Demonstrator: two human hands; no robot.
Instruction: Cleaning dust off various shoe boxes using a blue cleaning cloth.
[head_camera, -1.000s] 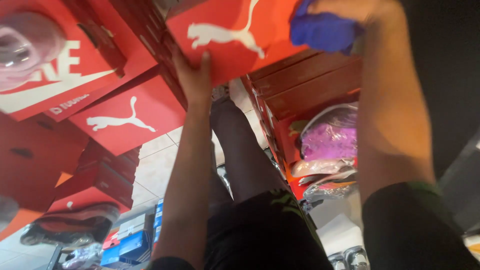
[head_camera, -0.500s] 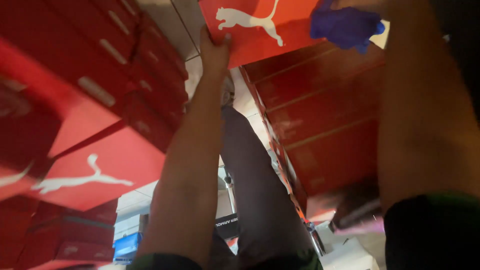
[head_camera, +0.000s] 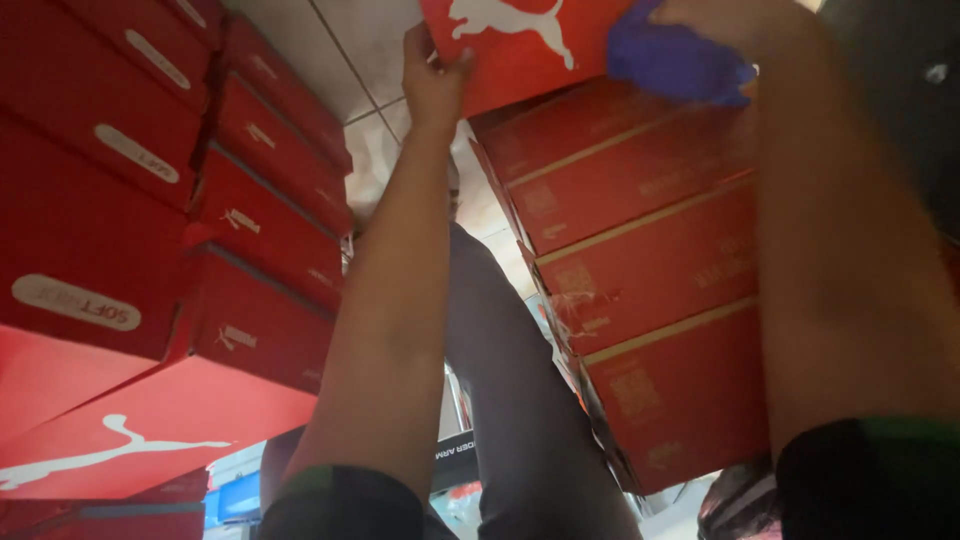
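A red shoe box (head_camera: 520, 45) is held at the far top by the left hand (head_camera: 432, 82), fingers closed on its edge. A blue cloth (head_camera: 675, 62) is clutched against it by the right hand (head_camera: 735, 20), above the right-hand stack of red boxes (head_camera: 650, 280).

To your left stands a stack of red boxes (head_camera: 260, 200), to your right another red stack (head_camera: 650, 290), with pale floor tiles (head_camera: 370, 60) between.
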